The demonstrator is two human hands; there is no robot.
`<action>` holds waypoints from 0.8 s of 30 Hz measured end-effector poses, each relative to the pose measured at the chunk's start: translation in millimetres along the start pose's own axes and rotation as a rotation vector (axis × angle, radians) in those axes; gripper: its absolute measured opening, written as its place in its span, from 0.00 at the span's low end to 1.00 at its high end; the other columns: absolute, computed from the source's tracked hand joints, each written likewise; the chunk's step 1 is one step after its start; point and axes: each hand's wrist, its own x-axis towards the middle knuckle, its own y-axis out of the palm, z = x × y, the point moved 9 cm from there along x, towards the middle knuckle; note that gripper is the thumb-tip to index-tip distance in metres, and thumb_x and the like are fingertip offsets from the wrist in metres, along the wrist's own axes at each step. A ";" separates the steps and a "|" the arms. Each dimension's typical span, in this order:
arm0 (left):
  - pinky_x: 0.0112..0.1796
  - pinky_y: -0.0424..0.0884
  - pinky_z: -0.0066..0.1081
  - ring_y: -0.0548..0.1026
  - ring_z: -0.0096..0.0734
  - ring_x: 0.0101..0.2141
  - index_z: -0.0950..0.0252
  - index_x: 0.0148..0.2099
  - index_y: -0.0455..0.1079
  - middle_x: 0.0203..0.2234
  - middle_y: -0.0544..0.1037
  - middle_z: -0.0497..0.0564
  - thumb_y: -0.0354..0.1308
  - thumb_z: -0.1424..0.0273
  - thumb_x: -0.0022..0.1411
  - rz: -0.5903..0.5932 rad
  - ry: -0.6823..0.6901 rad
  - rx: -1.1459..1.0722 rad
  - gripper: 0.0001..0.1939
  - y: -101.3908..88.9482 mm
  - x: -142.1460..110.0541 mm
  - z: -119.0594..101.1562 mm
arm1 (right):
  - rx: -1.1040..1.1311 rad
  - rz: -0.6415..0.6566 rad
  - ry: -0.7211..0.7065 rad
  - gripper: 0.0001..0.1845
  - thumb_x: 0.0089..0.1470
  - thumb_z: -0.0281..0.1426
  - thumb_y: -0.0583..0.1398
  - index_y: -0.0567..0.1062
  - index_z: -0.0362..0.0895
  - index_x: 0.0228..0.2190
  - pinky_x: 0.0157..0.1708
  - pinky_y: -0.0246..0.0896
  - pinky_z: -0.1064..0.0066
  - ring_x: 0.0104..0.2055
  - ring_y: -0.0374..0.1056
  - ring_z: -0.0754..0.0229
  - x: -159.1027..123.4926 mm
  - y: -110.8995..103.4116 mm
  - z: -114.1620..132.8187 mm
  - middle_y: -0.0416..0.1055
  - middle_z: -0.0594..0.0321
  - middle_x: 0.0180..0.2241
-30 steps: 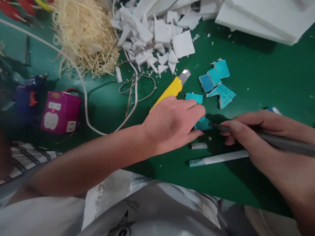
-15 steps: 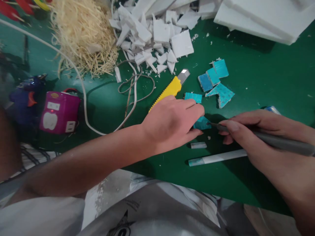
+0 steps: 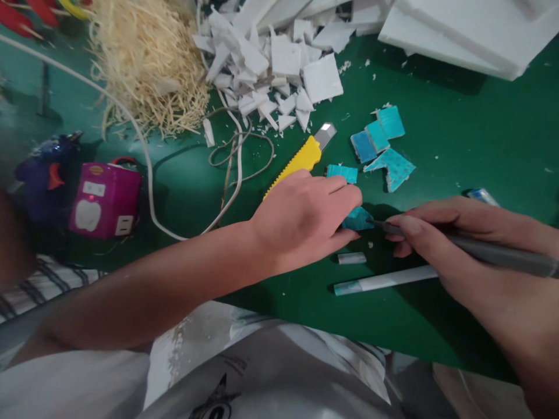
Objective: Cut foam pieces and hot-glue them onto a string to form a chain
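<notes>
My left hand is closed with its fingertips on a small blue cardboard-like piece, holding it low over or on the green table; its left end is hidden under the fingers. My right hand pinches a dark grey pen-like tool, and the thin tip touches the blue piece's right corner. A yellow utility knife lies partly behind my left hand, blade out. Beyond the fingers rests another blue piece. More blue pieces and a spotted notched piece lie farther off.
A white stick with a blue-green end and a short whitish piece lie near my hands. White foam scraps, pale shredded strands, and foam slabs line the back. At left are a magenta socket box and a white cable.
Both hands keep nearly the same pose, with the tool's tip staying at the blue piece's corner. The whole view has shifted very slightly.
</notes>
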 end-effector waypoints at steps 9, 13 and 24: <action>0.33 0.60 0.34 0.75 0.32 0.30 0.64 0.44 0.74 0.29 0.76 0.45 0.64 0.62 0.67 -0.006 -0.003 0.010 0.10 0.0 0.9 0.0 | 0.004 -0.016 0.017 0.07 0.56 0.38 0.69 0.82 0.53 0.26 0.17 0.66 0.74 0.20 0.73 0.63 1.9 -1.3 -0.8 0.78 0.69 0.22; 0.33 0.60 0.34 0.75 0.32 0.30 0.65 0.43 0.74 0.29 0.76 0.46 0.65 0.62 0.67 -0.011 -0.001 0.007 0.10 -0.9 0.7 -0.2 | 0.025 -0.011 0.015 0.07 0.55 0.38 0.69 0.81 0.52 0.26 0.16 0.65 0.75 0.19 0.72 0.64 0.4 -1.5 0.5 0.77 0.69 0.21; 0.33 0.60 0.34 0.75 0.32 0.30 0.64 0.43 0.74 0.29 0.76 0.45 0.64 0.62 0.67 -0.023 0.006 0.007 0.10 -0.9 0.7 -0.9 | 0.014 -0.055 0.040 0.08 0.57 0.37 0.68 0.81 0.53 0.26 0.18 0.64 0.74 0.20 0.71 0.65 -2.4 -1.9 -2.1 0.77 0.70 0.21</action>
